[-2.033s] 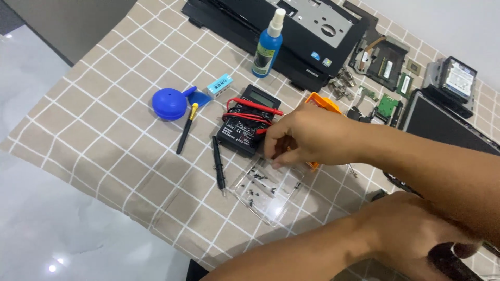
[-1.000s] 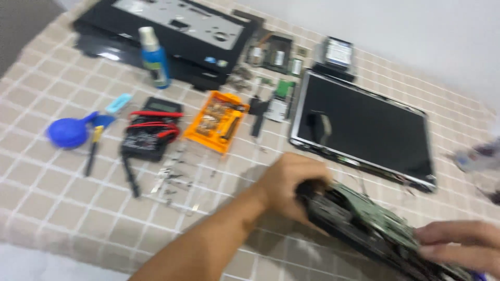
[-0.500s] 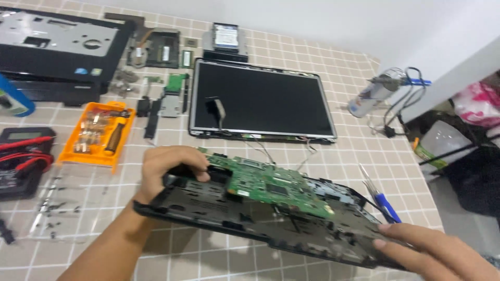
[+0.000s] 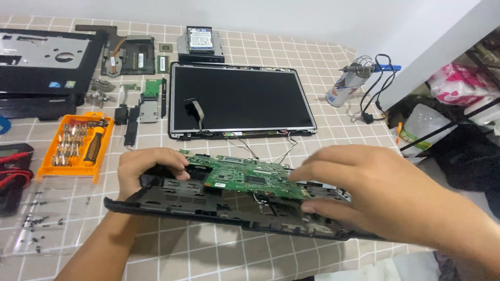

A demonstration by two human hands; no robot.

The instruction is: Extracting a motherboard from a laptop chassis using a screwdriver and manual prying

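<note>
A: Start at the left. What is at risk there?

B: The clear lid [image 4: 44, 213] with loose screws [image 4: 36, 224] lies near the left edge of the table [image 4: 172, 255], just beside the left forearm. I'd judge a nudge from that arm could scatter them. The orange screwdriver kit [image 4: 75, 145] sits just beyond it.

A: And the left hand [image 4: 148, 166]?

B: It's curled around the far-left corner of the black laptop base [image 4: 208, 205], fingers pressed onto it. The base is in the near middle, tilted, its near edge lifted off the cloth.

A: The board?

B: The green motherboard [image 4: 245, 177] rests in the base. Thin wires [image 4: 245, 148] run from the screen panel [image 4: 242, 99] toward it; lifting further could strain them, I think.

A: The right hand [image 4: 364, 192]?

B: Blurred, fingers loosely spread over the base's right end; I can't tell if it grips. If not, the base could slip.
</note>
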